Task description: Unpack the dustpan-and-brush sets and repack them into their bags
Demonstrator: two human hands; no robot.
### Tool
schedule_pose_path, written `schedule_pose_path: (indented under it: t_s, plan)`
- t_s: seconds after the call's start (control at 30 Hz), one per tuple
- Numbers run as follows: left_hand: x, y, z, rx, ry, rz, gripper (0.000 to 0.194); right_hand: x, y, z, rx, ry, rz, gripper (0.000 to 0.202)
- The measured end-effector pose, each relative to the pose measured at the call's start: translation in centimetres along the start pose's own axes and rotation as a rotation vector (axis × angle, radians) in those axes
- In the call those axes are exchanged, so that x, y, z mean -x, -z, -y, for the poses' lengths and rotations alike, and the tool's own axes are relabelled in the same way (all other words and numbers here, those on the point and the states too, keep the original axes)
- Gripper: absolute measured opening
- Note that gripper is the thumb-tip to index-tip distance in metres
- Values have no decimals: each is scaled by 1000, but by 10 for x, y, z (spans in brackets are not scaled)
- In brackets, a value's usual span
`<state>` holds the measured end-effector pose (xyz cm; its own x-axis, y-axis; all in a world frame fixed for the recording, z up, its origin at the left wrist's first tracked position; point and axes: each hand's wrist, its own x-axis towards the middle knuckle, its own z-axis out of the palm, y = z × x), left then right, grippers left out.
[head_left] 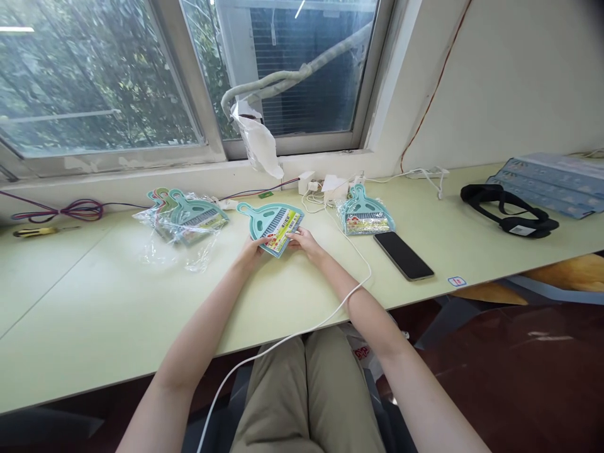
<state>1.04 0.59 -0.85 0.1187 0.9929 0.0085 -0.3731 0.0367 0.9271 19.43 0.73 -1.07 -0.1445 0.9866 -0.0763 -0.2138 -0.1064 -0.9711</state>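
A teal dustpan and brush set (270, 220) with a yellow-green label is held tilted above the table in the middle. My left hand (253, 250) grips its lower left edge, thumb on the front. On the lower right edge my right hand (306, 243) closes round it, fingers partly hidden behind. Several similar sets (195, 217) in clear plastic lie to the left, with loose wrapping beside them. To the right another teal set (365, 217) lies in clear plastic.
A black phone (404, 256), a black headset strap (509, 211) and blue boxes (552, 182) are on the right of the table (117, 314). A yellow cutter (36, 231) and coiled wires (78, 211) lie far left. A white cable (311, 328) crosses my right forearm.
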Motion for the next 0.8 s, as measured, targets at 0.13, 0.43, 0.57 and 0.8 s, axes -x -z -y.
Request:
schedule_pose_path:
  t_s: [0.13, 0.43, 0.57, 0.8]
  plan:
    - [-1, 2, 0, -21, 28, 16, 52, 1, 1, -1, -6, 14, -11, 17]
    - [-11, 14, -5, -317, -175, -482, 40, 4, 3, 6, 14, 59, -58, 17]
    - [-8, 44, -22, -957, -441, -725, 48, 1, 6, 4, 18, 46, -109, 15]
    - [-5, 92, -28, -1310, -354, -740, 50, 0, 10, 2, 32, 55, -114, 16]
